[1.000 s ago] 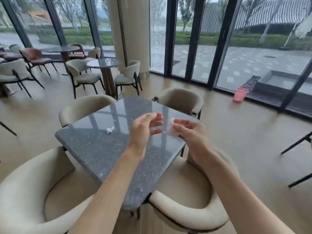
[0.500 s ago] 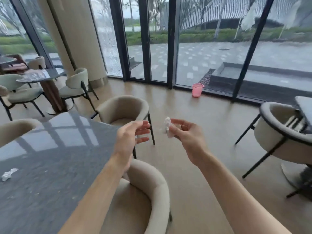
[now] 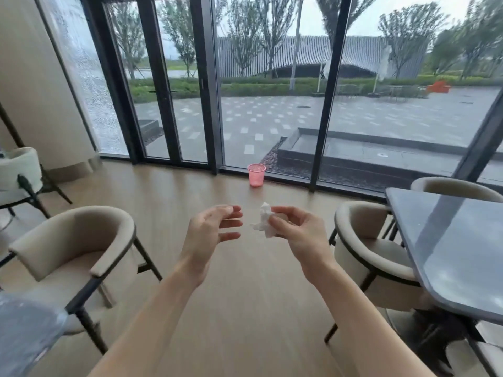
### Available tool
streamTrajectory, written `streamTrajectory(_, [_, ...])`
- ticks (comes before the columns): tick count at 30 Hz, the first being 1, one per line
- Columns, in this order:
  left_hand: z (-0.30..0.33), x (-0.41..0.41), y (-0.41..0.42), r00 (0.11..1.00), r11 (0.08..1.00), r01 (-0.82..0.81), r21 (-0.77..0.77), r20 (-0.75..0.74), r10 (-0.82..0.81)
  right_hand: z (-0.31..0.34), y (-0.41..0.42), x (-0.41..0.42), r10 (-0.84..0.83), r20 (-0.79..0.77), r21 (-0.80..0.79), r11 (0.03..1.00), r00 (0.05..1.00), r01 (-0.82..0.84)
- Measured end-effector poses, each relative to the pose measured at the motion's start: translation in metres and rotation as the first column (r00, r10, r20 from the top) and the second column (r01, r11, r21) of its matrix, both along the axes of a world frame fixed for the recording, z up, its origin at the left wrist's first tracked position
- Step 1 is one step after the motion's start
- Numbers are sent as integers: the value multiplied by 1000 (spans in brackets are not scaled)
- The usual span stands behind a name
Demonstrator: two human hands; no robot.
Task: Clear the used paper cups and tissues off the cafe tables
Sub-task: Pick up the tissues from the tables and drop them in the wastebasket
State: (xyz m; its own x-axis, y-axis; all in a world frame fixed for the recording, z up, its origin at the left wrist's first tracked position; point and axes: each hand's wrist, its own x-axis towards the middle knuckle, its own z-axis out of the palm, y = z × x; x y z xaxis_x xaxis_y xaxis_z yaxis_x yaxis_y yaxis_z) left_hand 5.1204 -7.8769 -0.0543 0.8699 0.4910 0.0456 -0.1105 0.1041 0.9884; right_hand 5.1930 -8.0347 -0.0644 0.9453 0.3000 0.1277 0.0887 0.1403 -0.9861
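Note:
My right hand [image 3: 295, 232] pinches a crumpled white tissue [image 3: 263, 220] between thumb and fingers, held up at chest height over the wooden floor. My left hand [image 3: 211, 232] hovers just left of it, fingers relaxed and spread, holding nothing. A pink bin [image 3: 256, 174] stands on the floor straight ahead, by the glass wall. Only a blurred corner of the grey stone table [image 3: 21, 336] I faced before shows at the lower left.
A beige armchair [image 3: 79, 248] stands at the left, another [image 3: 373, 246] at the right beside a second grey table [image 3: 449, 240]. Tall dark-framed windows [image 3: 209, 85] close off the far side. Wooden floor runs between the chairs toward the bin.
The view has swung right, away from the first table with its remaining tissue, toward the windows and the pink bin. Both hands keep their pose, the right still holding the tissue.

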Motion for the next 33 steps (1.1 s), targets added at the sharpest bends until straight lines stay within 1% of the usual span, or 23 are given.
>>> streamTrajectory(2, [-9,69,-11,999,999,37,9,19,-37,-7,-14,61,-21,17,-8,1000,1000,21])
streamTrajectory(4, [-14,118,-17,998,998,59,5,20,-59,-9,-19,105,-37,15,-27,999,999,38])
streamTrajectory(7, [-24,224,-21,993,994,111,-4,42,-111,-12,-21,205,-83,24,-62,995,996,84])
streamTrajectory(12, [-10,386,-9,983,980,176,88,43,-180,3,-11,369,-139,55,-123,982,989,144])
streamTrajectory(15, [0,463,7,982,981,177,81,49,-181,12,6,452,-158,68,-114,980,985,165])
streamTrajectory(20, [-4,586,49,987,984,147,96,47,-152,-3,50,581,-140,39,-105,984,989,143])
streamTrajectory(24, [-25,692,90,988,960,147,237,21,-156,-28,96,692,-123,28,-87,988,992,125])
streamTrajectory(26, [-30,755,113,982,944,174,279,18,-187,-37,121,757,-124,40,-66,990,992,126])
streamTrajectory(30, [-24,883,162,985,954,167,249,3,-174,-37,174,888,-89,42,-4,996,995,89])
streamTrajectory(33, [-10,958,200,985,959,160,234,19,-169,-24,220,967,-61,49,23,998,997,60])
